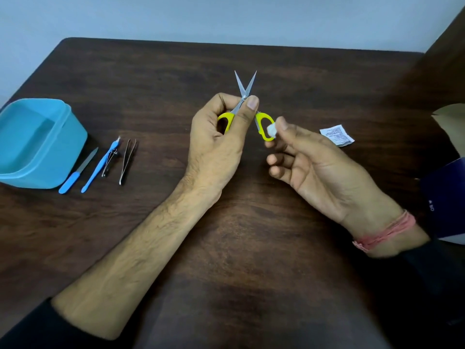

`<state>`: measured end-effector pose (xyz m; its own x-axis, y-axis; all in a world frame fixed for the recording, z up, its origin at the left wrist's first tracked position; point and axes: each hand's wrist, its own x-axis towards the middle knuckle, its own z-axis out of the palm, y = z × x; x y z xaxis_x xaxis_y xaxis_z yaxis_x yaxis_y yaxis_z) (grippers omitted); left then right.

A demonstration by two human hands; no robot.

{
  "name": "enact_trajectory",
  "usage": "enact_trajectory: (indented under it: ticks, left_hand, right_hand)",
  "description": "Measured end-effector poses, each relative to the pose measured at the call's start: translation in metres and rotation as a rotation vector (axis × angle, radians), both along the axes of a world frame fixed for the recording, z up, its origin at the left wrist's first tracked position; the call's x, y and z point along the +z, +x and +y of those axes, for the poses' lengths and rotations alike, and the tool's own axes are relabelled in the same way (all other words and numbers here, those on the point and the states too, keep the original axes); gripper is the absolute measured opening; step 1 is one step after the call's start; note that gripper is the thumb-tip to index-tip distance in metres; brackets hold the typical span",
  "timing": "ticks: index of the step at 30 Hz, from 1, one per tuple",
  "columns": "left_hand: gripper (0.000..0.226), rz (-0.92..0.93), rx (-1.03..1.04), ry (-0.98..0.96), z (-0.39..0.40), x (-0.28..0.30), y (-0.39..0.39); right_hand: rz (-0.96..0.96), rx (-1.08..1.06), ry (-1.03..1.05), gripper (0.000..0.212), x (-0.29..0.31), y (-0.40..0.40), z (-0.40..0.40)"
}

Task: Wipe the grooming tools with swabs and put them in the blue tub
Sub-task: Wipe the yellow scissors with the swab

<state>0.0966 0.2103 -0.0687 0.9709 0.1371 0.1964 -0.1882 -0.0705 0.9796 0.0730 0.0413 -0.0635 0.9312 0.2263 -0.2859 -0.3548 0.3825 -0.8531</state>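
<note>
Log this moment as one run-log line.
left hand: holds open scissors | right hand: pinches swab | blue tub: empty

left hand [216,144]: gripping the scissors [245,107], thumb lying up toward 12 o'clock.
right hand [309,165]: pinching a swab [272,128], fingers curling toward 9 o'clock.

The scissors [245,96] have yellow handles and silver blades; the swab [271,129] is white. The tub [37,142] is light blue, like the handles of the nail file [75,172] and cuticle pusher [99,166] (the tweezers [127,161] are silver). The counter [251,248] is dark brown wood grain, and the sachet [337,135] is white with dark print
</note>
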Motion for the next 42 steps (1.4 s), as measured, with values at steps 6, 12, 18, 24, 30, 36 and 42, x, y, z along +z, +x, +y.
enact_trajectory:
  ticks: [6,12,18,24,30,36,42]
  left_hand:
    - [0.026,-0.048,-0.01,0.031,-0.003,0.002,-0.002]
    - [0.028,-0.037,-0.004,-0.005,-0.006,0.001,-0.004]
    - [0.033,-0.017,-0.006,-0.054,-0.011,0.001,-0.008]
    - [0.034,0.015,-0.086,-0.085,-0.011,-0.003,-0.008]
    - [0.031,-0.023,-0.152,-0.035,-0.012,-0.005,-0.008]
    - [0.025,0.059,-0.229,-0.032,-0.006,-0.009,0.0]
    - [0.02,0.101,-0.303,0.021,-0.002,-0.013,0.004]
  right_hand:
    - [-0.268,-0.166,-0.269,0.014,-0.012,-0.002,0.002]
    - [-0.517,-0.38,-0.584,0.005,-0.019,-0.005,0.001]
    - [-0.855,-0.567,-0.958,0.011,-0.019,-0.009,0.0]
    - [-1.006,-0.435,-1.1,0.003,-0.021,-0.009,0.003]
    - [-0.892,-0.408,-0.829,0.003,-0.019,-0.005,0.003]
    - [-0.781,-0.385,-0.602,0.007,-0.016,-0.001,-0.001]
    - [-0.71,-0.49,-0.57,0.009,-0.017,0.003,-0.009]
